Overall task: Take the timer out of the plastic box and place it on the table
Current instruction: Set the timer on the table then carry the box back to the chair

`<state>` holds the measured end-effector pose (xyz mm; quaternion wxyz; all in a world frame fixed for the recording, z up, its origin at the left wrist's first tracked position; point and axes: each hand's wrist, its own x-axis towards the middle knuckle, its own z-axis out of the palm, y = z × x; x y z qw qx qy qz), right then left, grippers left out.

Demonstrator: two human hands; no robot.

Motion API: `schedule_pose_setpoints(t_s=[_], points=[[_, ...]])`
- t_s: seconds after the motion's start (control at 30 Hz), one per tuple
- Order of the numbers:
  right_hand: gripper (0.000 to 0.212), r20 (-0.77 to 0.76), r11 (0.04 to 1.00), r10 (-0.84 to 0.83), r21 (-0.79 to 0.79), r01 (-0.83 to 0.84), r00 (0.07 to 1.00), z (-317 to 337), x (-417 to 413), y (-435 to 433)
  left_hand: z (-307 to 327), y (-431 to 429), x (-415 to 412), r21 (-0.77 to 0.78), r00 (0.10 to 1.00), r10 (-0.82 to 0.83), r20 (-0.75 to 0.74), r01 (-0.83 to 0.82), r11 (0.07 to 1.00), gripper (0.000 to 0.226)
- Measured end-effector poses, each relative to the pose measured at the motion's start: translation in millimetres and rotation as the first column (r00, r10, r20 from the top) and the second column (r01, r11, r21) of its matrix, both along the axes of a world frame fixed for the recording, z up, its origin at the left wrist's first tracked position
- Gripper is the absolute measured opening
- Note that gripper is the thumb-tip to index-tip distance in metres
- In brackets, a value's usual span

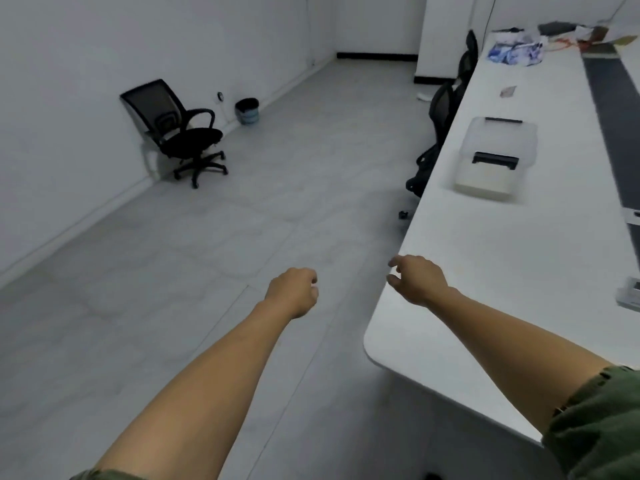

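A clear plastic box (495, 157) with a lid and black latches stands on the long white table (502, 258), well ahead of me on the right. Its inside is hazy, so I cannot make out the timer. My left hand (294, 291) hangs over the floor, left of the table's corner, fingers curled in with nothing in them. My right hand (417, 280) hovers at the table's near left edge, fingers loosely bent and apart, holding nothing. Both hands are far short of the box.
Black office chairs (446, 109) are tucked along the table's left side. Another chair (176, 131) and a bin (247, 110) stand by the left wall. Bags and clutter (519, 48) lie at the table's far end. A small device (630, 292) sits at the right edge.
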<state>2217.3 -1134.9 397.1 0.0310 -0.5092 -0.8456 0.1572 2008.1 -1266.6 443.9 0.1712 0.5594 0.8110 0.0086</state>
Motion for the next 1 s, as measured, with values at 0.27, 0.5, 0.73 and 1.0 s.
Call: schedule_pose_setpoints(t_s=[0.27, 0.5, 0.73, 1.0], points=[[0.043, 0.030, 1.000, -0.022, -0.002, 0.022, 0.999, 1.1, -97.6, 32.4, -4.1, 19.6, -104.8, 0.028, 1.000, 0.031, -0.001, -0.031, 0.999, 0.036], [0.045, 0.028, 0.994, -0.099, -0.051, 0.100, 0.995, -13.8, -180.7, 128.5, -3.4, 125.2, -189.0, 0.016, 1.000, -0.020, -0.018, 0.020, 1.000, 0.036], [0.046, 0.022, 0.976, -0.205, -0.067, 0.206, 0.978, 3.4, -208.2, 213.4, 8.6, 239.3, -234.6, -0.002, 0.993, -0.118, 0.005, 0.118, 0.993, 0.038], [0.029, 0.036, 0.867, -0.490, -0.089, 0.491, 0.871, -2.9, -180.5, 306.1, 0.6, 401.0, -240.6, 0.004, 0.926, -0.377, 0.021, 0.377, 0.926, 0.038]])
